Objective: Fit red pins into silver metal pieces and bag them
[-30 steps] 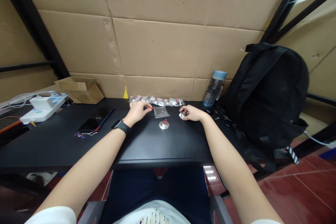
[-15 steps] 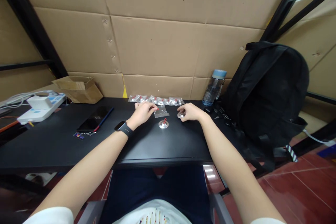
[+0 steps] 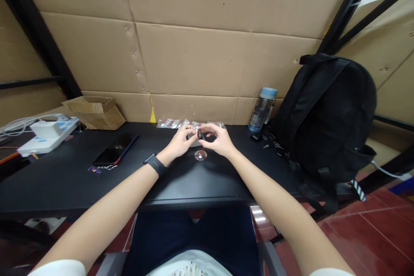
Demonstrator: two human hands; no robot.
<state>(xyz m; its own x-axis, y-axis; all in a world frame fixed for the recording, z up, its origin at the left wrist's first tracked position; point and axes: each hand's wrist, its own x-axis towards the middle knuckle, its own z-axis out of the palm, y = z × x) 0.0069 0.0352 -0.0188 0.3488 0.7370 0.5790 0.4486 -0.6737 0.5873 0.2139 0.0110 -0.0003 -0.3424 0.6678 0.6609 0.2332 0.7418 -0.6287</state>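
Observation:
A small metal disc like a finger cymbal (image 3: 199, 133) is tilted on edge between my hands, its dark side showing. My right hand (image 3: 220, 140) grips its rim between thumb and fingers. Close on the other side, my left hand (image 3: 183, 140) has thumb and fingertips pinched together by the disc; what they hold is hidden. A second finger cymbal (image 3: 201, 155) lies on the black table just below, its red loop (image 3: 202, 151) standing up. Behind my fingers a clear plastic bag (image 3: 194, 142) is mostly covered.
Several clear packets (image 3: 168, 123) with red bits line the table's back. Left are a phone (image 3: 116, 148), a blue pen (image 3: 129, 148), an open cardboard box (image 3: 97, 114) and a power strip (image 3: 48, 140). Right are a water bottle (image 3: 262, 110), keys (image 3: 270, 141) and a black backpack (image 3: 333, 116).
My right hand has carried its cymbal left and raised it on edge to meet my left hand. The left hand has shifted slightly. The cymbal on the table has stayed put.

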